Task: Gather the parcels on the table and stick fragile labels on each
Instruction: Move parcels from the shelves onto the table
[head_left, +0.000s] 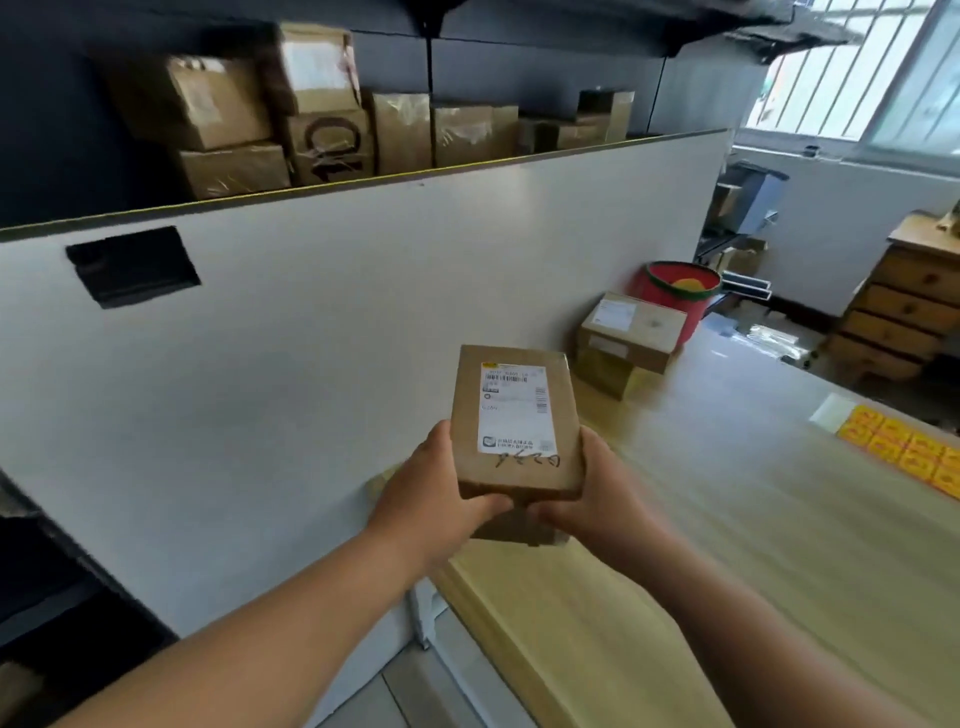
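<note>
Left hand (434, 488), right hand (597, 493) grip parcel (514, 421) between them, above table (727, 519).

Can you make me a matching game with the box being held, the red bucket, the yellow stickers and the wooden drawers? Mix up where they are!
Things:
1. parcel
2. red bucket
3. yellow stickers
4. wooden drawers

Places:
A. on the table, near its right edge
B. off the table, against the right wall
C. gripped by the left hand and right hand
D. behind the stacked parcels at the table's far end

Pairs: 1-C, 2-D, 3-A, 4-B
</note>
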